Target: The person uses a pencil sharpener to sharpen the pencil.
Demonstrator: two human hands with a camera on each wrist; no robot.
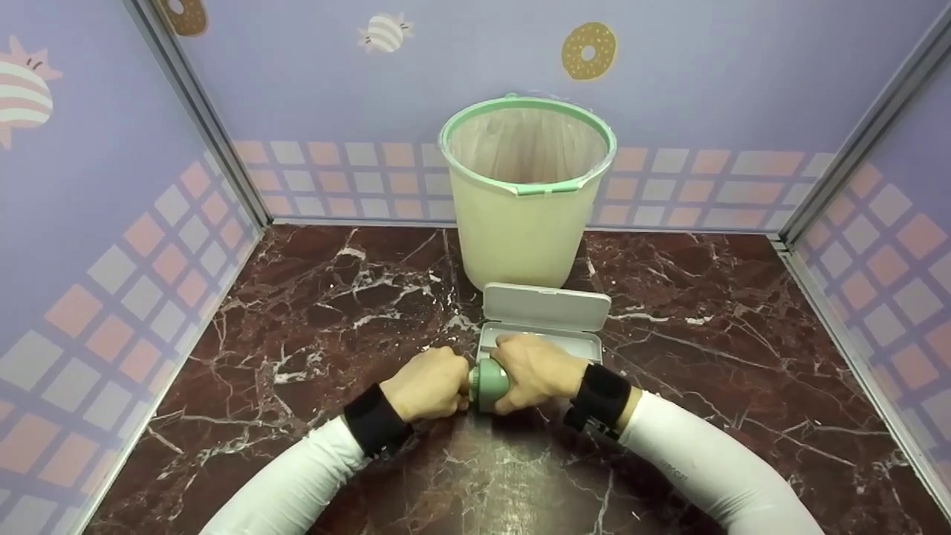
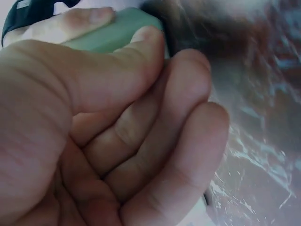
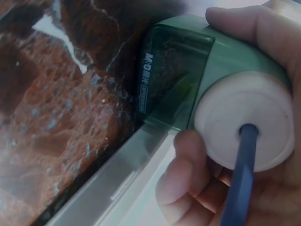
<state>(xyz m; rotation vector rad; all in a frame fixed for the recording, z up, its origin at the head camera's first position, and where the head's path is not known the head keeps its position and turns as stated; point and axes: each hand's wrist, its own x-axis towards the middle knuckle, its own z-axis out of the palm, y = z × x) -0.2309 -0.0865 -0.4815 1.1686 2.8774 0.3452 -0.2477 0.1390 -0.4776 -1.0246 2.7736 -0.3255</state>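
Note:
A green pencil sharpener (image 1: 492, 386) is held low over the tabletop between both hands. My right hand (image 1: 541, 370) grips its body from the right, fingers wrapped round it. In the right wrist view a blue pencil (image 3: 242, 176) sticks out of the hole in the white round face (image 3: 225, 108) of the sharpener; a dark see-through shavings box (image 3: 174, 75) forms one side. My left hand (image 1: 431, 383), fingers curled, pinches at the sharpener's left end; the exact part between thumb and forefinger is hidden. Right behind the hands lies a pale pencil case (image 1: 583, 345) with its lid (image 1: 546, 306) raised.
A pale bin (image 1: 520, 234) with a green rim and a liner stands behind the case, near the back wall. Patterned panels (image 1: 312, 89) enclose the dark red marble-look tabletop (image 1: 312, 327) at the back and both sides.

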